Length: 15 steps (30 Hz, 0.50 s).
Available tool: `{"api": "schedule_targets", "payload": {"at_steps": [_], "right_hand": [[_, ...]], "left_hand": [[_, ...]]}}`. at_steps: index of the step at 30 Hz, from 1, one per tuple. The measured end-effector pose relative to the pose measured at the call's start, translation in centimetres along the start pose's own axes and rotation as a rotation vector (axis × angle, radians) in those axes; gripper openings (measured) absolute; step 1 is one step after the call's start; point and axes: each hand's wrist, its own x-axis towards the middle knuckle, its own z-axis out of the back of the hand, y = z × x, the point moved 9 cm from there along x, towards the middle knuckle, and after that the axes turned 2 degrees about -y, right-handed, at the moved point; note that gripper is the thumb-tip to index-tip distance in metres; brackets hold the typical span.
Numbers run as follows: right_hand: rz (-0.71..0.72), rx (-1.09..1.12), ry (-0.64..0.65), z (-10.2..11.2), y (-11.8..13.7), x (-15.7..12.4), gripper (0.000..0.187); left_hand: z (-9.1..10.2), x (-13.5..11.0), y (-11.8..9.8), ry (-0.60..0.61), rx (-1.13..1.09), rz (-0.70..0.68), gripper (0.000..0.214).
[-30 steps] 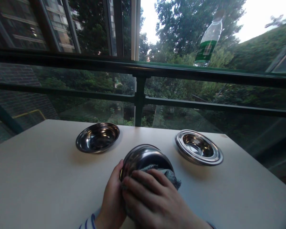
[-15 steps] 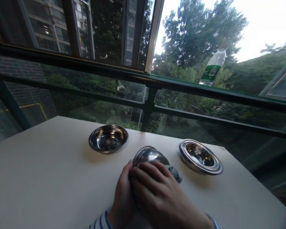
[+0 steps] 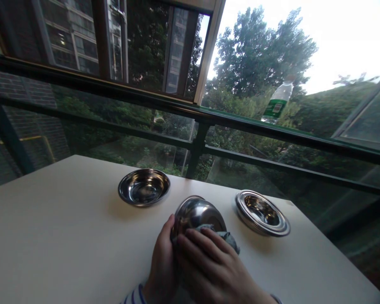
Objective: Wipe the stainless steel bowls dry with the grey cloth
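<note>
A shiny metal bowl [image 3: 200,213] is tilted on its side at the front middle of the table, its outer wall and base facing away from me. My left hand [image 3: 164,257] grips its left rim, the thumb up along the edge. Over the bowl's near side lies my right hand [image 3: 213,261], pressing a crumpled grey-green cloth [image 3: 229,240] against the metal. Part of the cloth shows beyond the fingers; the rest is hidden beneath the palm. The bowl's lower part is hidden by both hands.
On the white table [image 3: 66,228], another metal bowl [image 3: 145,188] stands at the back left. A stack of metal bowls [image 3: 262,213] sits at the right. Behind the table runs a dark green railing [image 3: 164,105], with a green-labelled plastic bottle [image 3: 277,103] on it.
My right hand has slid down and nearer over the bowl, so more of the metal and cloth shows. My left hand keeps its hold. The view has shifted slightly.
</note>
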Motion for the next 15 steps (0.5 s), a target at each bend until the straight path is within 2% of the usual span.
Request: {"api": "schedule_targets", "payload": {"at_steps": [4, 8, 10, 12, 15], "right_hand": [[-0.264, 0.214, 0.087, -1.1, -3.7, 0.7, 0.032], [-0.571, 0.366, 0.121, -2.4, -9.0, 0.0, 0.026], [-0.652, 0.419, 0.110, -2.7, -10.2, -0.2, 0.024], [-0.609, 0.446, 0.104, -2.7, -9.4, 0.2, 0.024], [-0.388, 0.409, 0.128, -2.4, -5.5, 1.1, 0.029]], "left_hand": [[1.2, 0.2, -1.1, -0.096, 0.082, -0.217, 0.022], [0.7, 0.5, 0.3, -0.002, 0.136, -0.142, 0.036], [0.6, 0.4, 0.5, -0.005, 0.152, -0.122, 0.039], [0.6, 0.2, 0.2, -0.034, 0.113, -0.120, 0.036], [0.6, -0.2, -0.8, -0.087, 0.015, -0.168, 0.024]]}}
